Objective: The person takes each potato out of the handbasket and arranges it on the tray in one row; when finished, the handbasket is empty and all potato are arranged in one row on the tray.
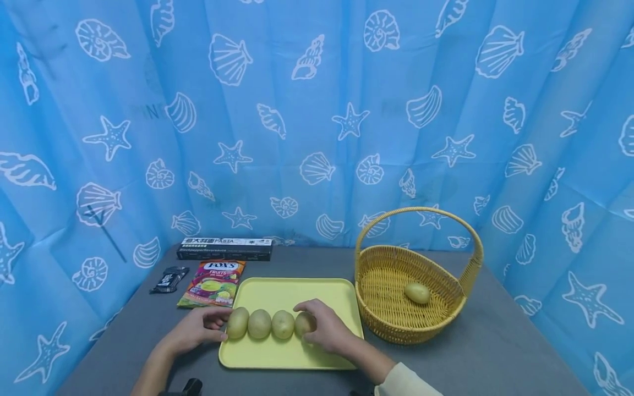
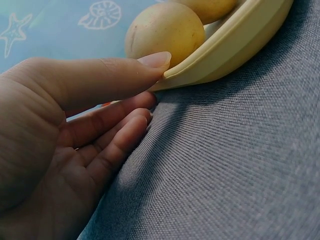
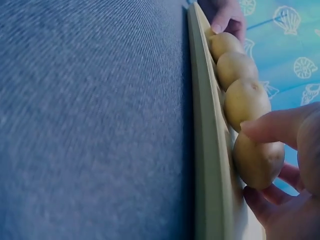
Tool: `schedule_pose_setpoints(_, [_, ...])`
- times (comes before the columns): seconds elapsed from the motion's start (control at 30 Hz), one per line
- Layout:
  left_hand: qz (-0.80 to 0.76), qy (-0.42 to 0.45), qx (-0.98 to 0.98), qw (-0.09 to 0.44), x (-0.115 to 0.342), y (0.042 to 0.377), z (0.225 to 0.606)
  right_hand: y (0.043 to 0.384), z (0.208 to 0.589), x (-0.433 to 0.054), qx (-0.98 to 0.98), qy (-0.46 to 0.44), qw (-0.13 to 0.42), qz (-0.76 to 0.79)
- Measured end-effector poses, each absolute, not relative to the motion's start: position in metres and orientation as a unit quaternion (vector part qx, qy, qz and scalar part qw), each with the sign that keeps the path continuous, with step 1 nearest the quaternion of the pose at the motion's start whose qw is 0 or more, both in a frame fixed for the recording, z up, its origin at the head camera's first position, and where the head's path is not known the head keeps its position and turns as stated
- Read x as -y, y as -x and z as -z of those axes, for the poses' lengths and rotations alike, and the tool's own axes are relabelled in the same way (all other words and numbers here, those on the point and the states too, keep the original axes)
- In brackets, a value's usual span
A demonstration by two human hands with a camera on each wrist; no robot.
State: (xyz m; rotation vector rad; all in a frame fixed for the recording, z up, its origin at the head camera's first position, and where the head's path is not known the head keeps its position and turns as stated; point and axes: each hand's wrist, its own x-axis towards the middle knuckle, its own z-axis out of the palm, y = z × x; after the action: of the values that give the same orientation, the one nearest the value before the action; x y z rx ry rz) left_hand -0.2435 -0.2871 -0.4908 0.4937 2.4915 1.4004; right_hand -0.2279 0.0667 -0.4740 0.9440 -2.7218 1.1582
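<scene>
Several potatoes stand in a row on a yellow tray [image 1: 289,294]. At the row's right end, my right hand [image 1: 328,329] holds the last potato [image 3: 257,160], thumb on its near side and fingers curled round the other. My left hand [image 1: 195,329] is at the left end, beside the leftmost potato [image 1: 238,323]. Its thumb [image 2: 125,75] reaches the tray's rim by that potato, while the other fingers lie loosely bent outside the tray and grip nothing. Between the end ones sit further potatoes, such as the one left of my right hand [image 1: 283,324].
Right of the tray stands a wicker basket [image 1: 396,329] with a tall handle and one potato [image 1: 417,293] inside. A candy bag [image 1: 213,283], a small black packet [image 1: 169,279] and a black pasta box [image 1: 225,250] lie at the back left. A shell-patterned blue curtain [image 1: 317,137] hangs behind.
</scene>
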Motion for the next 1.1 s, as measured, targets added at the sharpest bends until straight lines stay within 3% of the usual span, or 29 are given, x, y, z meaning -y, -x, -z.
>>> schedule_pose_setpoints(0.23, [-0.474, -0.171, -0.856, 0.118, 0.287, 0.246, 0.493, 0.227, 0.463, -0.078, 0.869, -0.314, 0.003, -0.382])
schedule_pose_setpoints(0.63, [-0.471, -0.165, -0.859, 0.116, 0.287, 0.246, 0.494, 0.232, 0.405, -0.123, 0.860, -0.334, 0.029, -0.386])
schedule_pose_setpoints(0.93, [-0.475, -0.176, -0.855, 0.113, 0.288, 0.245, 0.495, 0.244, 0.371, -0.171, 0.874, -0.320, -0.004, -0.366])
schedule_pose_setpoints(1.1, [-0.481, -0.174, -0.851, 0.116, 0.289, 0.245, 0.495, 0.256, 0.360, -0.200, 0.889, -0.308, -0.051, -0.334])
